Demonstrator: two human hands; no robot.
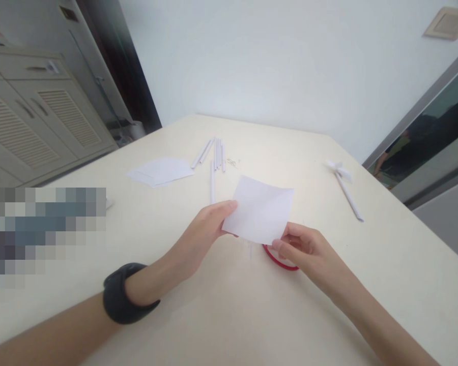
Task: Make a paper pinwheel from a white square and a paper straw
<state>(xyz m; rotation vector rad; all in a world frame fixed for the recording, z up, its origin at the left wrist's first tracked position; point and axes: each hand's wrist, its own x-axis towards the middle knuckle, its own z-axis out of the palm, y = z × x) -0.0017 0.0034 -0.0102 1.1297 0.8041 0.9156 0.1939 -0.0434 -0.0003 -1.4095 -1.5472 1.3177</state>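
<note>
A small white square of paper (260, 209) is held up just above the cream table (229, 315). My left hand (202, 234) pinches its left edge with thumb and fingers. My right hand (303, 251) grips its lower right corner, fingers curled. Under the right hand lies a red loop-shaped object (277, 260), partly hidden by the fingers and the paper. A black band (124, 295) sits on my left wrist.
Several rolled white paper sticks (216, 155) lie at the back of the table, with a stack of white paper squares (160, 172) to their left. A paper pinwheel on a stick (345, 185) lies at the right. Small pins (232, 162) lie beside the sticks.
</note>
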